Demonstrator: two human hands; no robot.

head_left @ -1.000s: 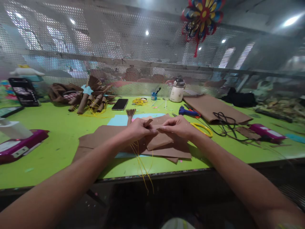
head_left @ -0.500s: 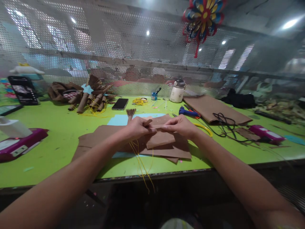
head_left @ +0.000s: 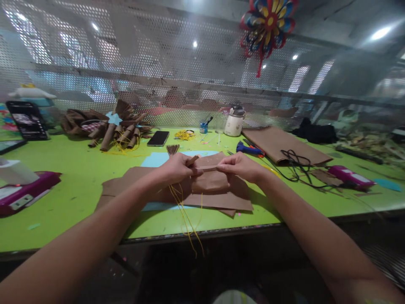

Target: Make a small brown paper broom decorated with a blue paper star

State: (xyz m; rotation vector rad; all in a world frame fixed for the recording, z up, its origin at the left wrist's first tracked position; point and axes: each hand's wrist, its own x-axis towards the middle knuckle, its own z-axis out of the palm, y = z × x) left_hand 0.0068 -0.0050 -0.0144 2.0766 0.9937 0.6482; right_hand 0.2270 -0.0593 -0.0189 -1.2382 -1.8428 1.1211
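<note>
My left hand (head_left: pixel 182 166) is closed on one end of a narrow folded strip of brown paper (head_left: pixel 209 168). The thumb and fingers of my right hand (head_left: pixel 236 164) pinch the strip's other end. Below the hands lie brown paper sheets (head_left: pixel 126 185), partly over a light blue sheet (head_left: pixel 155 158). A fringed brown paper piece (head_left: pixel 172 149) stands out behind my left hand; whether that hand also holds it is hidden. Yellow strings (head_left: pixel 186 215) trail from under the left hand past the table's front edge.
Brown paper rolls (head_left: pixel 109 135) with a blue star lie back left, near a phone (head_left: pixel 158 138). A white bottle (head_left: pixel 234 121), blue glue gun (head_left: pixel 248 148), black cable (head_left: pixel 294 162) and folded brown paper (head_left: pixel 284 143) are behind to the right. Purple power strips (head_left: pixel 351 176) flank the table.
The paper strip between my hands has turned slightly and now shows a narrow folded edge stretched between them. My right hand has shifted a little; the camera view has moved slightly.
</note>
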